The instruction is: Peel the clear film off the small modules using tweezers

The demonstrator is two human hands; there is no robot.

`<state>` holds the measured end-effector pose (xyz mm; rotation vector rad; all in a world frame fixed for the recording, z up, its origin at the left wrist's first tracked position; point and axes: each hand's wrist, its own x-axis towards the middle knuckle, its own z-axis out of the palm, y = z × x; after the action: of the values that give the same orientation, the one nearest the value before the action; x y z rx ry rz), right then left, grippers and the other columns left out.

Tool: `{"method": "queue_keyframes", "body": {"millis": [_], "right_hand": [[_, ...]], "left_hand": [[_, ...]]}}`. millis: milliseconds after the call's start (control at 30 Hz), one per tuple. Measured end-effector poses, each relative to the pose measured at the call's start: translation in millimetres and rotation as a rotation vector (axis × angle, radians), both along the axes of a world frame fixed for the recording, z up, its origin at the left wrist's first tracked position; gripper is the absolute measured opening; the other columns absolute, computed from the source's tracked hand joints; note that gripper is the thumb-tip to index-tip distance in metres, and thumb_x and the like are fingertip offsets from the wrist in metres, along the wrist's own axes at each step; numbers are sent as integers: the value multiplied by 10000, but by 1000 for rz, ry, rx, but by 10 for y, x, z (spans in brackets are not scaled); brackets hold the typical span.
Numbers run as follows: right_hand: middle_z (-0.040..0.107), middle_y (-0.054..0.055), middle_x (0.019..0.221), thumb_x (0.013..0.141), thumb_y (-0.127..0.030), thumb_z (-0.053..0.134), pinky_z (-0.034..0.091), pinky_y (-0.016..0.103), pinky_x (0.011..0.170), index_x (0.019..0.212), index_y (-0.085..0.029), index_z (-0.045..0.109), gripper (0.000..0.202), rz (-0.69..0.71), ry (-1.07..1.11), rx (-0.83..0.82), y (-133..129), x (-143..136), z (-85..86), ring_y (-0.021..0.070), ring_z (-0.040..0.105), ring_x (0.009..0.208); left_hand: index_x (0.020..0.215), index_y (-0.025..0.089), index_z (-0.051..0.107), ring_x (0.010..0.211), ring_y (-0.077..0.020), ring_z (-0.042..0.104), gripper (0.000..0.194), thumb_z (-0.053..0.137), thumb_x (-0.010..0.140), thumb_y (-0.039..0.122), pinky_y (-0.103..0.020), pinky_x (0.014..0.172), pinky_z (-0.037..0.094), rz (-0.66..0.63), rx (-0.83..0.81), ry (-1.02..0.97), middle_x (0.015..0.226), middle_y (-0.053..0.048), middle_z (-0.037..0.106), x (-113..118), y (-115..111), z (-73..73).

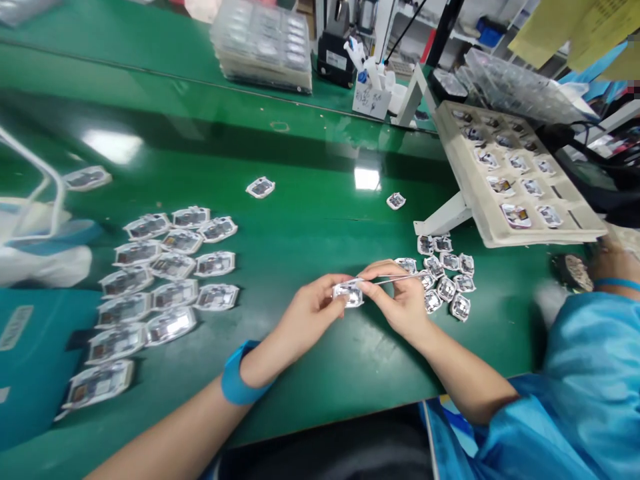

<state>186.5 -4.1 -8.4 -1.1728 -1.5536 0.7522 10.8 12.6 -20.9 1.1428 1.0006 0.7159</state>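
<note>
My left hand [313,310], with a blue band at its wrist, pinches a small white-framed electronic part [349,295] by its left side above the green table. Metal tweezers [387,279] are held in my right hand [403,300], whose fingertips are at the part's upper right edge. The tweezers' tip is too small to make out there. Just right of my right hand lies a group of similar small parts [446,288]. Several rows of like parts [173,265] lie on the left side of the table.
A beige tray [537,232] with parts in its pockets is raised on a white stand [443,215] at right. Stacked clear trays [263,50] and a pen box [371,97] stand behind. Beside me at right is another person's blue sleeve [595,373]. A teal bin [40,360] is at left.
</note>
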Motion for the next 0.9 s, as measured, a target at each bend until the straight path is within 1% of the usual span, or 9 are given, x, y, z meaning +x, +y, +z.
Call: {"method": "queue_keyframes", "body": {"millis": [133,267,433,567,700,800,900], "right_hand": [[761,30,865,871,-267,709,559,368,804,871,-231,704,36,6,-16,-5,5,-11,3,189,706,841],[763,26,858,871,-286,711,559,379,810,858,-233,709,55,9,-23,-25,5,-8,-5,194,710,830],[764,28,872,878,-278,706,553,382,826,867,-233,716,47,6,4,-13,-4,7,-3,199,710,856],[771,28,849,871,-252,715,541,389,826,869,-236,721,17,42,24,22,-17,-8,-17,201,710,846],[777,22,819,841,-247,748,530,394,817,851,-246,736,16,51,18,56,-7,-38,-66,204,709,815],[776,22,826,829,-253,761,531,397,829,851,-260,746,28,57,31,39,20,-20,-71,210,696,850],[766,31,876,828,-285,759,528,406,880,850,-259,741,39,26,107,-16,44,38,-50,215,686,909]], "left_hand": [[991,187,666,543,-133,520,309,654,705,303,-250,539,401,-9,-15,-3,614,36,594,14,-19,3],[1002,189,659,544,-139,518,310,661,717,309,-254,542,394,-14,-5,6,581,49,556,14,-28,9],[1010,182,662,566,-135,511,316,664,725,317,-254,554,386,-19,-14,9,634,27,597,11,-16,20],[1050,161,646,586,-134,522,369,667,719,321,-257,568,390,11,-56,14,658,18,612,15,-14,41],[1042,153,634,607,-119,523,381,691,702,314,-255,602,415,29,-122,-11,704,15,625,39,-32,93],[1041,147,644,616,-112,525,409,728,681,321,-250,607,424,63,-171,-32,750,1,651,48,-33,125],[1049,145,660,620,-106,529,424,747,699,367,-237,591,420,109,-226,-44,779,-8,661,35,-27,135]]}}
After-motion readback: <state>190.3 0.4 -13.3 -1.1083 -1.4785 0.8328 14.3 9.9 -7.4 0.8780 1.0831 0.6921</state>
